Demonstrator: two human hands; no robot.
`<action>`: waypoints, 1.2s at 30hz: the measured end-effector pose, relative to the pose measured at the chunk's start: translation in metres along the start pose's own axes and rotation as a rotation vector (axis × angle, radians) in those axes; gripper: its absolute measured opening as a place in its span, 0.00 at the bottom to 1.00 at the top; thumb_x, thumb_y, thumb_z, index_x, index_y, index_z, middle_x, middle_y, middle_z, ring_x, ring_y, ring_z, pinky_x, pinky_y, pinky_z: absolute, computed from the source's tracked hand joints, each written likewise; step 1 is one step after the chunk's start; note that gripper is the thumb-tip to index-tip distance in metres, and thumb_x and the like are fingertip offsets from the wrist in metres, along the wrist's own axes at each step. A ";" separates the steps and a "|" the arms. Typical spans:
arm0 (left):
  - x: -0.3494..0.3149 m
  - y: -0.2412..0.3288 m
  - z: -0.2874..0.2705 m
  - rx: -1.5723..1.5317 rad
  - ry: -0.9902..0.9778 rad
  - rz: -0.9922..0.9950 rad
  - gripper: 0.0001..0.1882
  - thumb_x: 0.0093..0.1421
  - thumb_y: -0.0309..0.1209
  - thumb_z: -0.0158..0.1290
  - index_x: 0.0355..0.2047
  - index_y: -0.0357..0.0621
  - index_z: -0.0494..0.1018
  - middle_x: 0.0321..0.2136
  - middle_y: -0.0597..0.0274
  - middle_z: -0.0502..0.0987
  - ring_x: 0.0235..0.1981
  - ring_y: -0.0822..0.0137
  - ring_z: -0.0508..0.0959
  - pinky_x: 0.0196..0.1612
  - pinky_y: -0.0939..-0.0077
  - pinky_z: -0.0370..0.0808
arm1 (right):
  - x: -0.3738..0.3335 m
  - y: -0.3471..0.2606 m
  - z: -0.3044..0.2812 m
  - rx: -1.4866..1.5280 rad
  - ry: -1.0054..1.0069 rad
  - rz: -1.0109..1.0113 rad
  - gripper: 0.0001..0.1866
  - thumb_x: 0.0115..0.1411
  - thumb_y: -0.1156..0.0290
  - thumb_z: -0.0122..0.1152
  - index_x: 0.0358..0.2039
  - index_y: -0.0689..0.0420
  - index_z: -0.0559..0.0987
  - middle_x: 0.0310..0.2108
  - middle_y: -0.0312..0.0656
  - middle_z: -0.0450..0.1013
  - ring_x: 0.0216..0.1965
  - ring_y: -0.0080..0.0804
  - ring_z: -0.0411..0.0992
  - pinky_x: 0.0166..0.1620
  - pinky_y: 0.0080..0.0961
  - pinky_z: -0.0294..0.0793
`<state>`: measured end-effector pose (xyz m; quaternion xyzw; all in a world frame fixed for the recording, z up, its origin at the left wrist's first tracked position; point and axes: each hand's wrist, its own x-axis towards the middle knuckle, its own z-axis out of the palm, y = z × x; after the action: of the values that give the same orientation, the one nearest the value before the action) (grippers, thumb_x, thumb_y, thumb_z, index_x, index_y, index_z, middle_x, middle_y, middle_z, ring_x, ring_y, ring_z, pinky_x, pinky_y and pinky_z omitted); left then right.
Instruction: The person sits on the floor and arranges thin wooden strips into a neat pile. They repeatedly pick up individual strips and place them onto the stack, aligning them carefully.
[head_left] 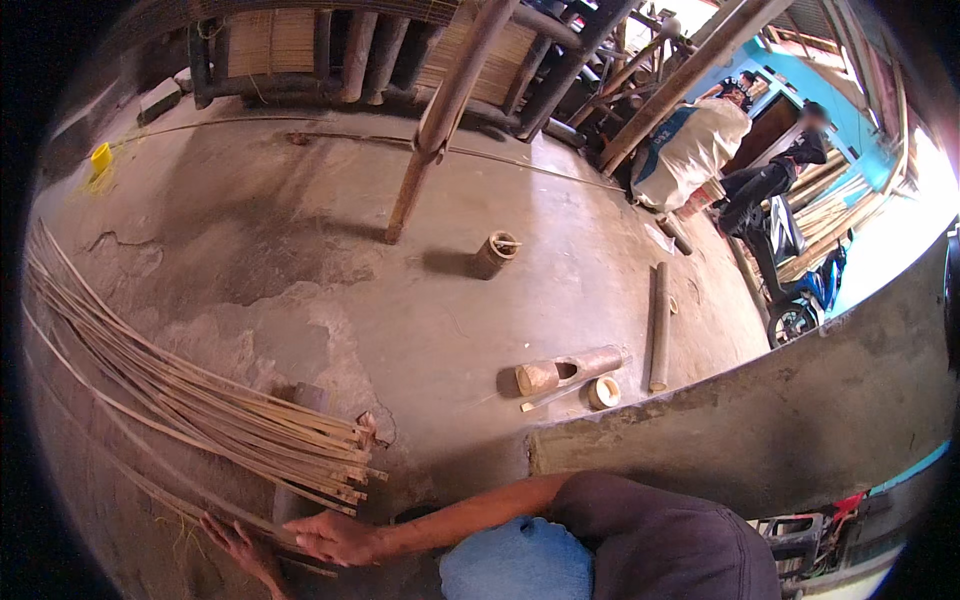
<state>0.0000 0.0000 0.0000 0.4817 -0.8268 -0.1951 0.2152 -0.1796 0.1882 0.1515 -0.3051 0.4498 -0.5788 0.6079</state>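
Strips [250,420] w/ room before ledge [720,425]; L hand [240,548] grip apart, R hand [335,538]: can't tell.

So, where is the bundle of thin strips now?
In the head view, the bundle of thin strips lies on the left, its nearer end just above the right hand.

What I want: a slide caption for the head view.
Left fingers and right fingers close together beside a bundle of long, thin strips, a round container standing on the floor beyond.
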 end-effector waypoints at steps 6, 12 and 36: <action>0.002 0.024 -0.015 -0.025 0.027 -0.001 0.30 0.68 0.47 0.34 0.66 0.47 0.51 0.66 0.50 0.48 0.67 0.50 0.48 0.65 0.56 0.50 | -0.003 -0.021 0.002 0.052 -0.052 -0.016 0.28 0.69 0.58 0.41 0.63 0.63 0.58 0.16 0.29 0.62 0.15 0.15 0.59 0.20 0.18 0.64; -0.028 0.024 -0.032 -0.108 -0.069 -0.180 0.32 0.66 0.41 0.37 0.66 0.39 0.47 0.68 0.54 0.44 0.69 0.59 0.41 0.68 0.60 0.38 | -0.011 0.052 0.010 0.358 -0.102 0.101 0.25 0.67 0.66 0.46 0.62 0.63 0.59 0.23 0.25 0.61 0.23 0.14 0.60 0.24 0.15 0.63; 0.010 0.116 -0.058 -0.094 0.098 -0.130 0.31 0.60 0.34 0.48 0.64 0.47 0.55 0.65 0.50 0.51 0.62 0.46 0.59 0.60 0.58 0.61 | -0.025 -0.017 -0.012 -1.027 0.198 0.041 0.21 0.63 0.69 0.51 0.56 0.59 0.70 0.35 0.50 0.71 0.36 0.47 0.72 0.40 0.36 0.73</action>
<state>-0.0554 0.0373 0.1113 0.5329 -0.7720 -0.2235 0.2647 -0.1954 0.2123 0.1667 -0.4990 0.7369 -0.2975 0.3458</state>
